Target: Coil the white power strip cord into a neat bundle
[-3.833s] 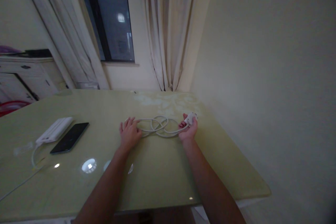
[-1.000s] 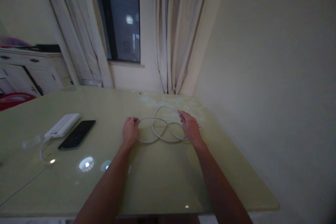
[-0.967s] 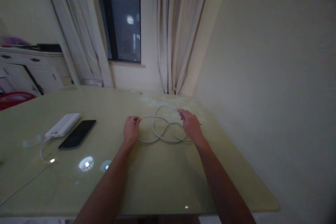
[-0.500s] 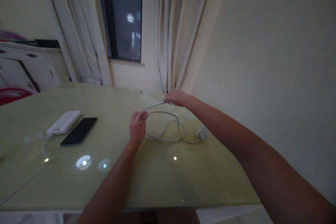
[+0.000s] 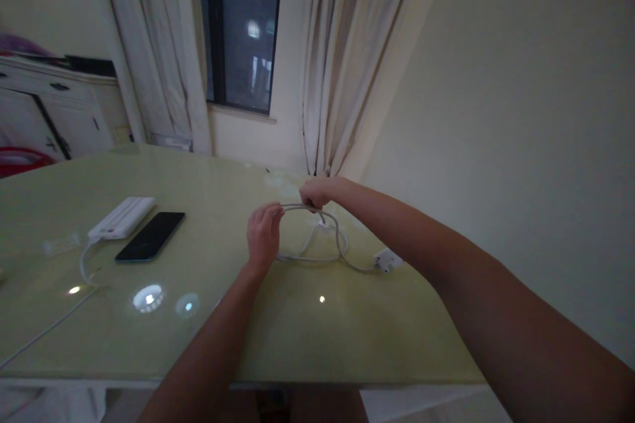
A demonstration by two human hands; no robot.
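A white cable (image 5: 337, 243) lies in loose loops on the pale green table (image 5: 297, 330). Its white plug (image 5: 385, 260) rests on the table to the right of the loops. My left hand (image 5: 264, 236) pinches one part of the cable, raised a little off the surface. My right hand (image 5: 317, 192) is closed on the cable just right of and beyond the left hand, holding a short stretch between the two hands.
A white power bank (image 5: 122, 217) with its own thin cord and a black phone (image 5: 150, 236) lie at the left. Curtains (image 5: 342, 59) and a dark window (image 5: 243, 26) stand behind the table. A plain wall runs along the right, a white cabinet (image 5: 54, 112) at far left.
My right hand has let go of the plug, which now lies on the table, and reached to the far side of the loops. It then drew closer to my left hand, both gripping the cable.
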